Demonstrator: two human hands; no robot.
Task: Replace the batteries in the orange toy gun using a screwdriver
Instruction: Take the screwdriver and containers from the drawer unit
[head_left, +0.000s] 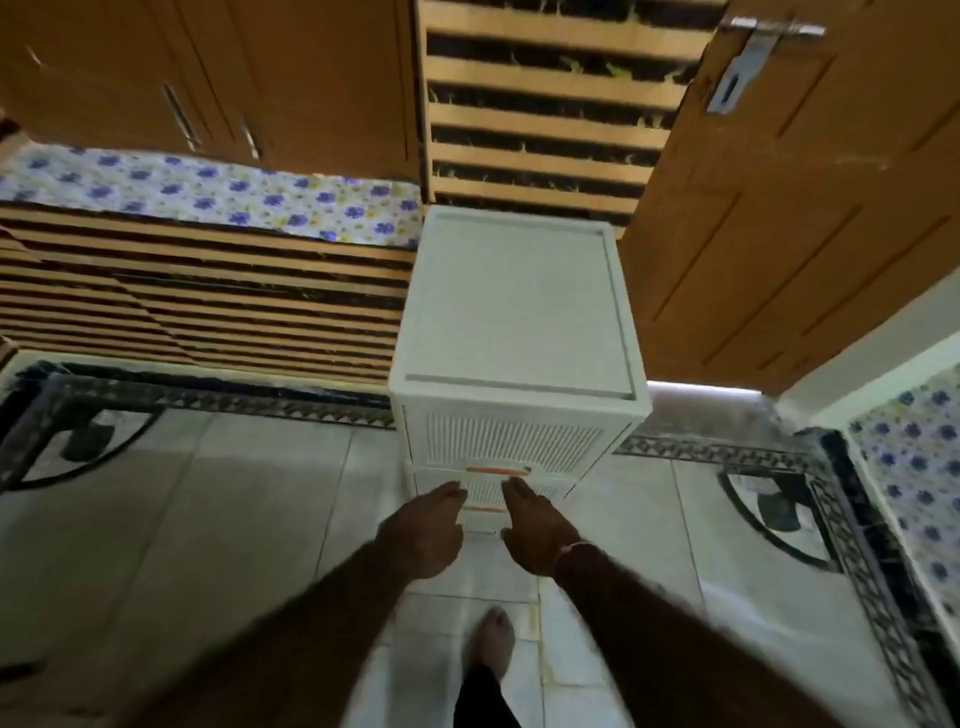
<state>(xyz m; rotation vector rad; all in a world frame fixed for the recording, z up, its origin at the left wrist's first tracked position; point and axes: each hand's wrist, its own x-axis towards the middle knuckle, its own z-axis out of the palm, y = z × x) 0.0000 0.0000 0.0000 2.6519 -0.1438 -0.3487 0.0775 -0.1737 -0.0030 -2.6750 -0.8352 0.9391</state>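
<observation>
No text, label, brand, number or sign is legible on anything here.

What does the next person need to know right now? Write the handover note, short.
Left hand: open, fingers reaching to the front of the white drawer unit, at the second drawer. Holds nothing.
Right hand: open, reaching to the same drawer front. Holds nothing.
Things: toy gun, screwdriver and batteries are not in view. The drawers look closed.
Done: nothing visible.
Left: find the gun, screwdriver and batteries, perhaps in these drawers; then do the whole battery swap.
</observation>
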